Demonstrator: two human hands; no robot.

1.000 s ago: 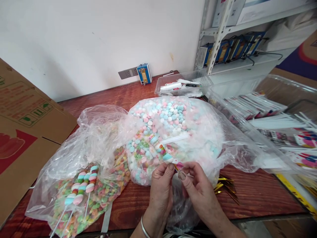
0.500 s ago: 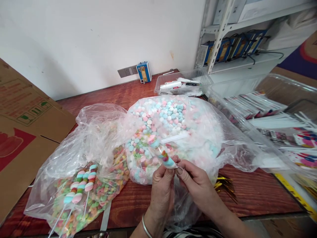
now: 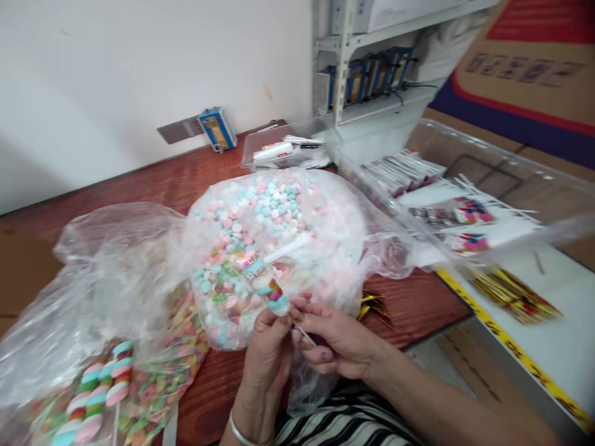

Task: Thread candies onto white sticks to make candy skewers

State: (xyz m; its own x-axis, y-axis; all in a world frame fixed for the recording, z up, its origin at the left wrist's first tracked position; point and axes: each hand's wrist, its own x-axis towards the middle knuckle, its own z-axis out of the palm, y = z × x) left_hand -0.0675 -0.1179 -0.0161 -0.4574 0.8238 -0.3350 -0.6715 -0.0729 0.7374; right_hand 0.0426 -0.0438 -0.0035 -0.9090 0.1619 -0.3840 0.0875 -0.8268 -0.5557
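Observation:
My left hand (image 3: 268, 353) and my right hand (image 3: 332, 337) meet near the table's front edge, both pinched on a candy skewer in a clear wrapper (image 3: 267, 286). The skewer's white stick (image 3: 304, 334) pokes out between my right fingers. Its candy end points up over a big clear bag of pastel round candies (image 3: 279, 241). To the left lies a second clear bag of small colourful candies (image 3: 93, 310), with finished candy skewers (image 3: 100, 387) resting on it.
A clear tray of pens and tubes (image 3: 283, 148) stands at the back. A large clear bin of wrappers and sticks (image 3: 460, 210) is on the right, gold twist ties (image 3: 511, 294) beside it. Metal shelving (image 3: 344, 56) stands behind. The wooden table (image 3: 176, 186) runs leftward.
The view has swung right and down. My hands have shifted left in the picture, still holding the wrapped skewer, and the right fingers now grip lower on its stick.

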